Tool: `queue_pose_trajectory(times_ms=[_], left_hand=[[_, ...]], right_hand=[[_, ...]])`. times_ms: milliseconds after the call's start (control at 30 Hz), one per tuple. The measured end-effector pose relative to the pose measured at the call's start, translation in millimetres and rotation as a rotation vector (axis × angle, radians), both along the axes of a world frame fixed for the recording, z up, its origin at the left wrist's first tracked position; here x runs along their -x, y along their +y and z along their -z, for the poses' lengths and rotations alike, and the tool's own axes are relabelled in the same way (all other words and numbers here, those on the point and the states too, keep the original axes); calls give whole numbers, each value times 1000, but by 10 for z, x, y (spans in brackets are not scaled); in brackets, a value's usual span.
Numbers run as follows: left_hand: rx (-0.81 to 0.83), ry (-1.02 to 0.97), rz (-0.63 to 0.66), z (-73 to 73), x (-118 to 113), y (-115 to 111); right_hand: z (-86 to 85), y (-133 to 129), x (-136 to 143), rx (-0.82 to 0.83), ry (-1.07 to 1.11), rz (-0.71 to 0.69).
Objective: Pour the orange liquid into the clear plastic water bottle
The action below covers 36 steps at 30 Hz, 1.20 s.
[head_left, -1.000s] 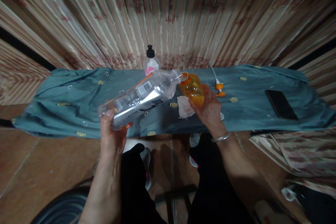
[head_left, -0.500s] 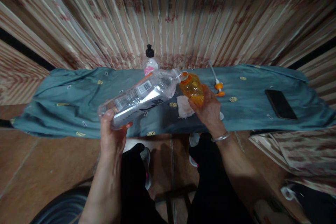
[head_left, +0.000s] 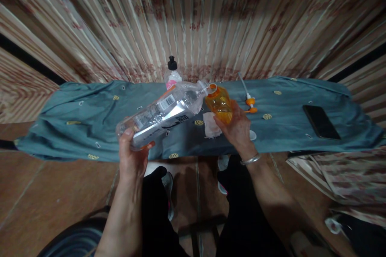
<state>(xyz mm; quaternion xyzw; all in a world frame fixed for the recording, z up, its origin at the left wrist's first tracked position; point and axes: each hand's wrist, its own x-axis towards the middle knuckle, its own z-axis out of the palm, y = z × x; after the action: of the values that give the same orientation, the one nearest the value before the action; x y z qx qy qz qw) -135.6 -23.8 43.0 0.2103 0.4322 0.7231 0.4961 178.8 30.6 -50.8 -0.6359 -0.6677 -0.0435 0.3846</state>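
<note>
My left hand (head_left: 133, 150) is closed around the base of a large clear plastic bottle (head_left: 163, 114) with a barcode label. That bottle lies tilted in the air, its neck up to the right. My right hand (head_left: 237, 126) grips a small orange see-through bottle (head_left: 219, 103), leaning left with its open mouth at the clear bottle's neck. Whether the two rims touch I cannot tell. Some liquid shows inside the orange bottle. An orange and white pump top (head_left: 249, 101) with a dip tube lies on the cloth beyond my right hand.
A teal patterned cloth (head_left: 96, 120) covers the long narrow table. Behind the clear bottle stands a bottle with a black cap (head_left: 172, 64). A whitish folded cloth (head_left: 211, 125) and a white round piece (head_left: 252, 135) lie near my right hand, a black phone (head_left: 321, 122) farther right.
The orange bottle has tipped a little more upright, with my right hand slightly lower and further left. My left hand and the clear bottle have shifted slightly right.
</note>
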Motion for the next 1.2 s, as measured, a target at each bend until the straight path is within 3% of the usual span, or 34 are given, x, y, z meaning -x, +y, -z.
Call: queue_pose_trajectory(times_ms=[433,633,933,1200], left_hand=[[-27,24,-58,60,-47,37],[-45,19,43,145,77,65],[-55,-12,35,188,124,48],[-69,-29,50,190,121,48]], right_hand=[[14,17,25,-45,3,-2],[33,11,36,-59,-24,39],[-2,-23,20,21,40,-5],[5,-48,26,-5,60,-1]])
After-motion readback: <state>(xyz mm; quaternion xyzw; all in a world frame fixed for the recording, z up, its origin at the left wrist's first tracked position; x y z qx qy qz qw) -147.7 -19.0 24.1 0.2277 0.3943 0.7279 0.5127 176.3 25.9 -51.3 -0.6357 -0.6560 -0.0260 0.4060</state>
